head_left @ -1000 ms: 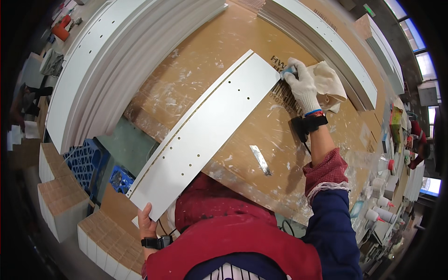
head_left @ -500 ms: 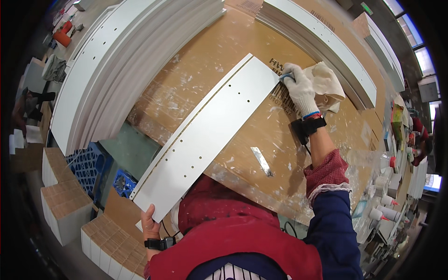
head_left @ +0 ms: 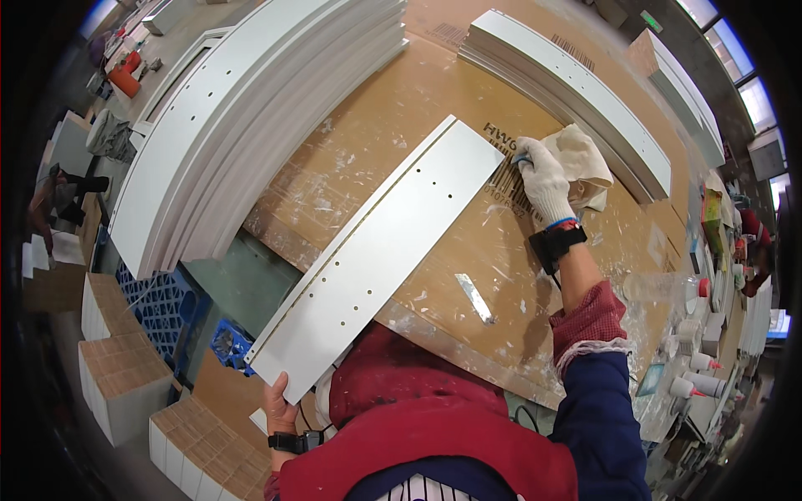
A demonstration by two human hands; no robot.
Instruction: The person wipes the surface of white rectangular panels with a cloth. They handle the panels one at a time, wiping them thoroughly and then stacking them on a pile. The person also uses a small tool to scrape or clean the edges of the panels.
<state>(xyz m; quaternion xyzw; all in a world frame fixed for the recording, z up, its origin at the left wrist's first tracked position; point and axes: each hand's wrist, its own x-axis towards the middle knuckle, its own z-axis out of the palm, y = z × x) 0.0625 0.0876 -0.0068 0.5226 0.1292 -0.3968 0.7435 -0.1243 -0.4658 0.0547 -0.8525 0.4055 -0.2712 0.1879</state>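
Observation:
A long white panel [head_left: 376,259] with drilled holes and a groove along one long edge slants across the cardboard-covered table, its near end overhanging toward me. My bare left hand [head_left: 280,405] grips that near end, thumb on top. At the far right corner of the panel is my right hand [head_left: 545,179], in a white knit glove with its fingers curled. A bit of blue shows at its fingertips; what it is I cannot make out. A crumpled cream cloth [head_left: 589,167] lies just beyond the glove.
Stacked white panels stand at the left [head_left: 209,92] and the far right [head_left: 576,92]. A metal strip [head_left: 474,298] lies on the cardboard [head_left: 434,334]. Bottles with red tips [head_left: 685,387] crowd the right side. Blue crates [head_left: 163,305] and stacked boards [head_left: 209,442] sit lower left.
The panel's far end has shifted slightly toward me, and my right hand has moved a little down and right from its corner. My left hand still holds the near end.

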